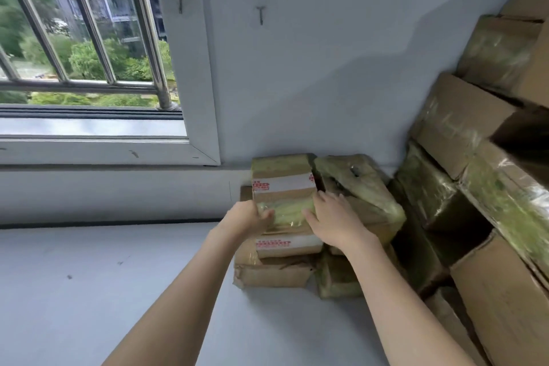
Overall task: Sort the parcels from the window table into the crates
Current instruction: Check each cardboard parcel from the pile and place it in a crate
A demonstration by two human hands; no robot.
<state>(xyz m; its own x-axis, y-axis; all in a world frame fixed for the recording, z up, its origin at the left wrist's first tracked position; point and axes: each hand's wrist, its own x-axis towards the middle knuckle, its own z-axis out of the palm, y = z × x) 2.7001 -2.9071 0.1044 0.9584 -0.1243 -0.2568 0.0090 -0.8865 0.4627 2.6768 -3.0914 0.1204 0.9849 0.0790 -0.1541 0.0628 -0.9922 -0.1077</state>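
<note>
A small stack of taped cardboard parcels stands on the white window table (89, 291) against the wall. The top parcel (282, 184) is brown with yellowish tape and a white strip with red print. My left hand (249, 218) grips its left front edge, fingers curled over it. My right hand (332, 220) lies flat on its right front part, fingers spread, touching the neighbouring parcel (356, 187). Below them lie a flattened brown parcel (273, 273) and a greenish one (338, 282). No crate is in view.
A tall, leaning pile of large taped cardboard boxes (481, 157) fills the right side, close to my right arm. A barred window (83, 38) with a white sill is at the left. Two metal hooks (261, 15) stick out of the wall above.
</note>
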